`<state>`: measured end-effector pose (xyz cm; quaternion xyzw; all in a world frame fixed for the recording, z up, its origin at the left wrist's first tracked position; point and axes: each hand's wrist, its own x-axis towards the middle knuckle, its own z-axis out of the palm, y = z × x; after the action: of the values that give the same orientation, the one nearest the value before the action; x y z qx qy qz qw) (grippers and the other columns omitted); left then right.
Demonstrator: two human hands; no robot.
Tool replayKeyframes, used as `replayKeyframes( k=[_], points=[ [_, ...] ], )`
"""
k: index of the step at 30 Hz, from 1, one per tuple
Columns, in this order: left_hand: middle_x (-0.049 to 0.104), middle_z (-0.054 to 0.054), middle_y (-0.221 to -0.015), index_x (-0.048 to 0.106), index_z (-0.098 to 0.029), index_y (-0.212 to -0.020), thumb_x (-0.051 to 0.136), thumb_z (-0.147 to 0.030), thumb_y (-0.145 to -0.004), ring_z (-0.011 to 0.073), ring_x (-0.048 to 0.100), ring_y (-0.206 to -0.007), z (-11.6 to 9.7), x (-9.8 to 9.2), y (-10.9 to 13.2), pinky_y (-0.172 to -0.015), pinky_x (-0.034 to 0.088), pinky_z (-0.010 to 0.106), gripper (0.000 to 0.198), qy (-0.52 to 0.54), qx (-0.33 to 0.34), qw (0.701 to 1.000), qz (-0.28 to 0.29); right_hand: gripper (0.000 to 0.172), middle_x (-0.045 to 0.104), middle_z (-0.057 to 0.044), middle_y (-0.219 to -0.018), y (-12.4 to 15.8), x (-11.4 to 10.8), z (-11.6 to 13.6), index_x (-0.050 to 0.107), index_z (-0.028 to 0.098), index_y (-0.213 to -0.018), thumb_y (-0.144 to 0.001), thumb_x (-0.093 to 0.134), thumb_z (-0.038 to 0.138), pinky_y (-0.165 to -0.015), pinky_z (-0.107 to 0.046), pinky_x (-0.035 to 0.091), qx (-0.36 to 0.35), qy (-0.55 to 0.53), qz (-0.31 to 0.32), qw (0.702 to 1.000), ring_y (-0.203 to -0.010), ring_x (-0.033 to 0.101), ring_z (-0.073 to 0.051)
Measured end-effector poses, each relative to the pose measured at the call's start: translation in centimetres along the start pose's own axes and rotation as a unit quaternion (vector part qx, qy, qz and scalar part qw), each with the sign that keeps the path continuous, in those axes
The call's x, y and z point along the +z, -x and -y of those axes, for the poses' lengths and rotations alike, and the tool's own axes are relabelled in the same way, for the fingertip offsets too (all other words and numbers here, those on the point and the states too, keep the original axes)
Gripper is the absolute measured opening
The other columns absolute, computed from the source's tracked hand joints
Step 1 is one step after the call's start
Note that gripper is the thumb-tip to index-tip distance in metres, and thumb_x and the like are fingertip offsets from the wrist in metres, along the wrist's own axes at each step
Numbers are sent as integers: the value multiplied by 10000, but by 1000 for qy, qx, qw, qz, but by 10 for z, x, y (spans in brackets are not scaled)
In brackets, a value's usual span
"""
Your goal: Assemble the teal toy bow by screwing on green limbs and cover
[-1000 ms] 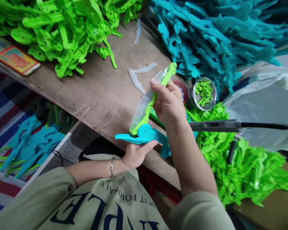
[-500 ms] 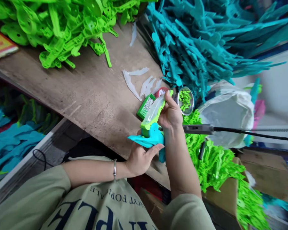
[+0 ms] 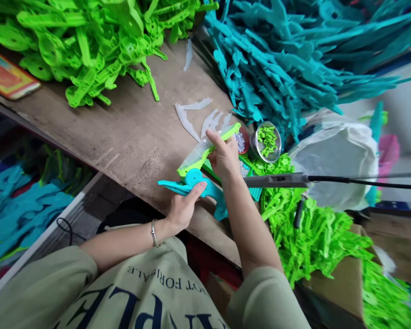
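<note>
My left hand [image 3: 184,208] grips a teal plastic part [image 3: 210,192], its thumb on top and its fingers hidden below. Joined to that part at a round hub is a bright green plastic piece [image 3: 200,163]. A clear, shell-like plastic strip [image 3: 195,153] lies along the green piece. My right hand [image 3: 226,157] is closed around the green piece towards its far end, thumb on the strip. Beside the right wrist hangs a grey powered screwdriver [image 3: 277,180] on a cable; its tip is hidden behind the forearm. Under the right hand shows part of a green basket [image 3: 248,164] with small metal pieces.
A metal bowl [image 3: 267,141] of small green parts and a red dish [image 3: 241,139] stand behind the right hand. Green parts [image 3: 102,50] and teal parts [image 3: 270,59] pile up at the back. White strips [image 3: 187,121] and a phone-like object [image 3: 8,75] lie on the table.
Both hands and the joined piece have shifted left, and the piece has tilted, its green end reaching further right. My right hand has turned, its thumb now over the clear strip.
</note>
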<state>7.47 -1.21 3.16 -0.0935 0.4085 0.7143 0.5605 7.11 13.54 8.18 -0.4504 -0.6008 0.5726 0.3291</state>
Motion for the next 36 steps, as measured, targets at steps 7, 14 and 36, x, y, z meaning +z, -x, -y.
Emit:
replayKeyframes(
  k=[7, 14, 36],
  points=[
    [789, 37, -943, 776, -181, -876, 961, -452, -504, 229, 724, -917, -12, 0, 3, -929, 568, 413, 496, 38, 7, 999, -14, 516, 596, -30, -971, -8, 20, 8, 514, 243, -1075, -751, 738, 575, -765, -396, 549, -96, 147, 43, 984, -911, 573, -214],
    [784, 32, -921, 750, -187, -875, 934, -422, -526, 248, 730, -936, -11, -2, 4, -895, 576, 423, 459, 28, -24, 999, 11, 426, 556, -28, -1031, -8, 48, 19, 460, 216, -1152, -784, 633, 341, -890, -431, 502, -157, 283, 159, 933, -977, 514, -211],
    [769, -38, -816, 714, -239, -812, 878, -397, -627, 170, 710, -819, -55, -29, -36, -853, 609, 361, 293, -84, 17, 996, -4, 165, 721, -56, -1089, 84, -60, 35, 604, 202, -1064, -964, 487, 262, -915, -320, 501, -168, 274, 198, 926, -977, 659, -162]
  ],
)
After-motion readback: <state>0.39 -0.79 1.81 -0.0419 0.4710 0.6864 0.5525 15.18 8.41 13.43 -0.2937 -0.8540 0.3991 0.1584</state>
